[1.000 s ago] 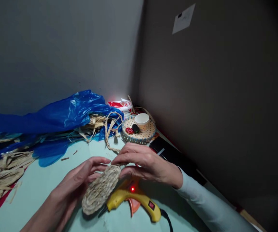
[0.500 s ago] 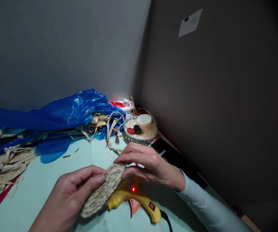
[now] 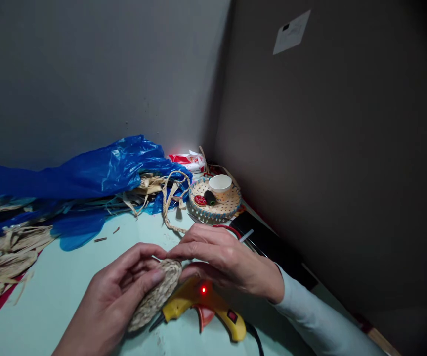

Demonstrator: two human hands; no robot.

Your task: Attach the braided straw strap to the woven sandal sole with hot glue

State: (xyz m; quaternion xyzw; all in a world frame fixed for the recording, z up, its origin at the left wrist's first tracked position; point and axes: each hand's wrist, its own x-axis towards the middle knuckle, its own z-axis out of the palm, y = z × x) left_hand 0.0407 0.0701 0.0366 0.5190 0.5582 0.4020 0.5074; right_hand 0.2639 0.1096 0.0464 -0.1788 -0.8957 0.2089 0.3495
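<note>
Between my hands is a coiled braided straw disc (image 3: 156,295), tilted up above the table. My left hand (image 3: 111,291) grips its left side, thumb on the near face and fingers behind. At the disc's upper right edge, my right hand (image 3: 221,259) pinches the rim between thumb and fingers. A braided straw cord (image 3: 166,202) runs from the back of the table toward my right fingers; whether it joins the disc is hidden. Just beneath lies a yellow glue gun (image 3: 208,302) with an orange trigger, a glowing red light and its dark nozzle pointing left.
A blue plastic bag (image 3: 87,173) with straw strips spreads at the back left. Straw bundles (image 3: 6,262) lie at the left. Behind my right hand, a round woven tray (image 3: 213,210) holds a white cup (image 3: 221,183) and a dark spool (image 3: 209,198). Red-handled scissors (image 3: 230,228) lie close by.
The disc has shifted slightly left and turned a little. My right fingers have moved left along its upper edge, nearer my left fingertips. More of the glue gun's nozzle shows.
</note>
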